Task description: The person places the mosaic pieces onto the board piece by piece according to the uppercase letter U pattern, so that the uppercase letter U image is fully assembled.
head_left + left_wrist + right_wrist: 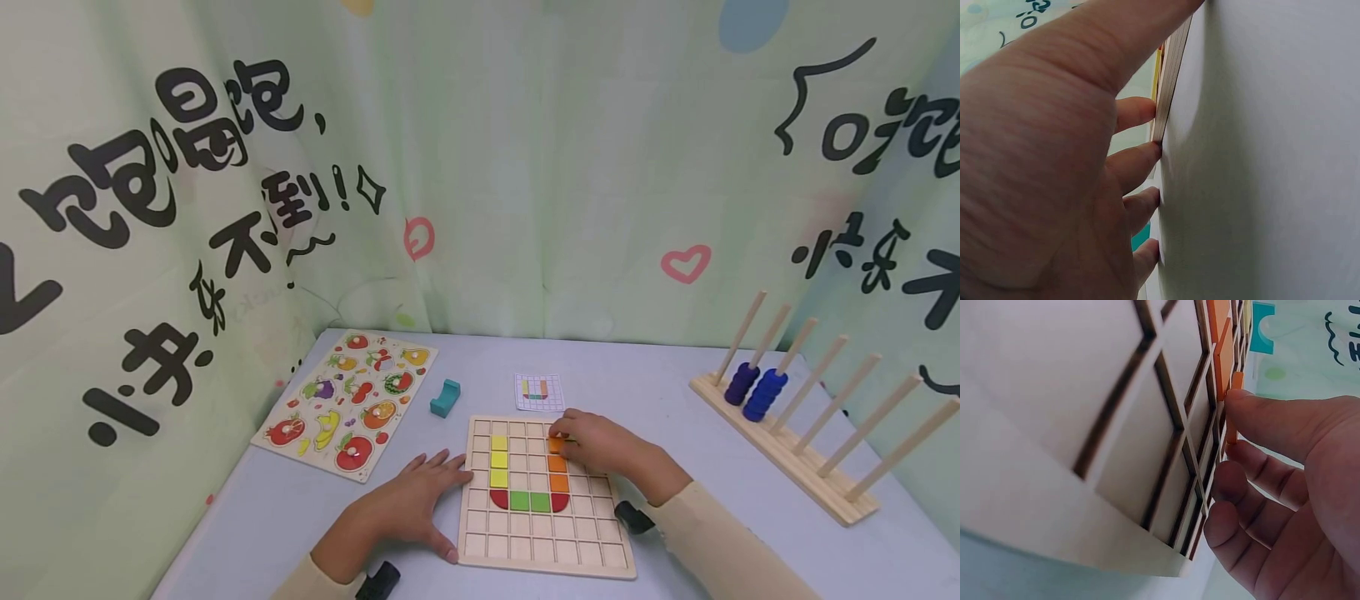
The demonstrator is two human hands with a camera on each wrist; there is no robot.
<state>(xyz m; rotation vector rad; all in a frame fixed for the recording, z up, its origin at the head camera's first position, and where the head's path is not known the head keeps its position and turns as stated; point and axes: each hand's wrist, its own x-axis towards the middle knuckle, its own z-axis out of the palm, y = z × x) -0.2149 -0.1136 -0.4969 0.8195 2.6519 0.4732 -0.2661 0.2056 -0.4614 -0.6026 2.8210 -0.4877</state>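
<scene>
A wooden grid board [546, 548] lies on the table between the hands. My left hand [408, 508] rests spread at its left edge, thumb near the lower corner and fingertips touching the side. At the upper right of the grid, my right hand [600, 446] pinches an orange square tile [1237, 380] between thumb and index finger, tilted on edge at the board. Below it, orange tiles [558, 482] run down a column. Yellow tiles [498, 459] form the left column, with green tiles [529, 501] and red rounded corner tiles [559, 502] joining the columns in a U.
A small pattern card [538, 403] with a coloured U lies behind the board. To its left are a teal notched block [446, 398] and a fruit puzzle board [341, 392]. A wooden peg stand [795, 458] with blue and purple rings stands at the right. Curtains enclose the table.
</scene>
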